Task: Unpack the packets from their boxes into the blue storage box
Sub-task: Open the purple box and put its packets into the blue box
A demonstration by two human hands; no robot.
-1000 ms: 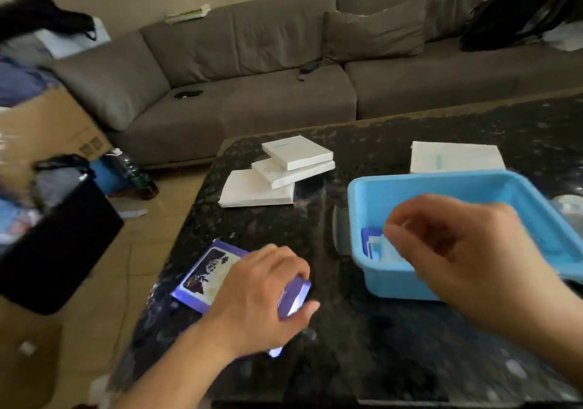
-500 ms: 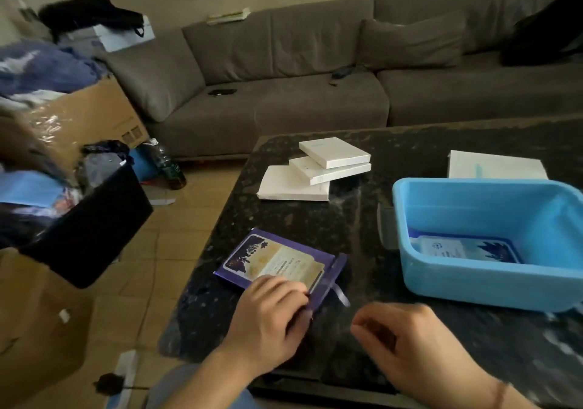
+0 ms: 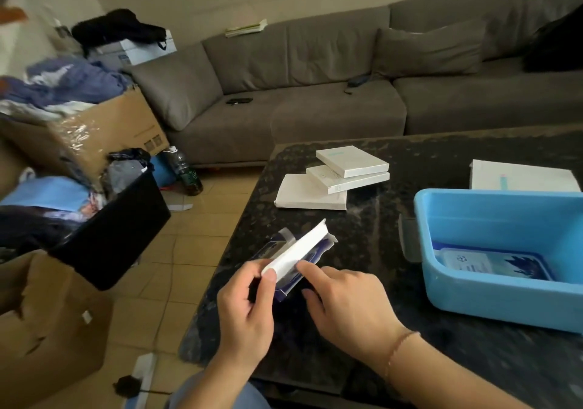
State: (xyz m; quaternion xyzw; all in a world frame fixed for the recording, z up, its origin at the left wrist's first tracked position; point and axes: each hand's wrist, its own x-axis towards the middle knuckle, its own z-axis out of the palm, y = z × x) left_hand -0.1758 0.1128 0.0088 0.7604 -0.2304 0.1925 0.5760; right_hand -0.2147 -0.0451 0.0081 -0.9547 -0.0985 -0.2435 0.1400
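My left hand (image 3: 249, 311) grips the near end of a small purple box (image 3: 298, 254), thumb on top and fingers curled under it. The box is held up off the black table (image 3: 378, 238), tipped so its white side faces me, and the flap at the far end looks open. My right hand (image 3: 344, 301) sits just beside it — the pointer finger is straight and touches the box's lower edge, the other fingers are loosely bent and hold nothing.

The blue storage box (image 3: 492, 301) is on the table to my right, near but not touching. One packet (image 3: 492, 262) already lies flat in the bottom of it. Three white boxes (image 3: 334, 178) sit in a loose pile farther back, and one more white box (image 3: 520, 178) lies behind the blue one.

I think the job now is getting the packet out of the purple box. I would keep the left hand firm but not squeeze the middle — that would pinch the packet inside. I would tip the open end down toward my right hand, pinch the packet's edge and slide it out straight, then lay it flat on the one already in there.
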